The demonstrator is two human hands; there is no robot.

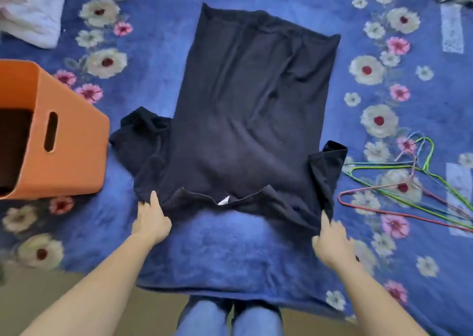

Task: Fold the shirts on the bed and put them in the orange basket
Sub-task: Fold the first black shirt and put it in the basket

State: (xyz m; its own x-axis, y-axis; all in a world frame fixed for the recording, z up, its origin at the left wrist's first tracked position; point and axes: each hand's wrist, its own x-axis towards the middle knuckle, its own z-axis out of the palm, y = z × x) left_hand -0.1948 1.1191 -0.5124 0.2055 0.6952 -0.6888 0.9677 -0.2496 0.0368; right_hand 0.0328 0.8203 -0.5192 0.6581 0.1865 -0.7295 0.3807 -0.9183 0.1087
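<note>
The blue floral blanket point(230, 253) covers the bed, and the black shirt point(245, 110) lies spread flat in the middle of it. Its long axis runs straight away from the person: the collar point(222, 198) is at the near end and the hem at the far end. One short sleeve point(138, 141) sticks out to the left and the other point(327, 161) to the right.

The orange basket point(74, 156) stands to the left, just beside the left sleeve, with its open top turned toward the camera. It is nearer the left arm. A bunch of wire hangers point(409, 179) lies on the blanket to the right, near the right sleeve.

Both arms reach forward, roughly parallel, on either side of the collar. The left hand point(151, 218) is on the near left shoulder edge and the right hand point(332, 241) on the near right shoulder edge. Each has one straight finger lying on the cloth. The other fingers are hidden, so I cannot tell whether either hand pinches the fabric or only rests on it.

No fold looks made yet. Judging from this, folding would bring the sides inward across that long axis.
</note>
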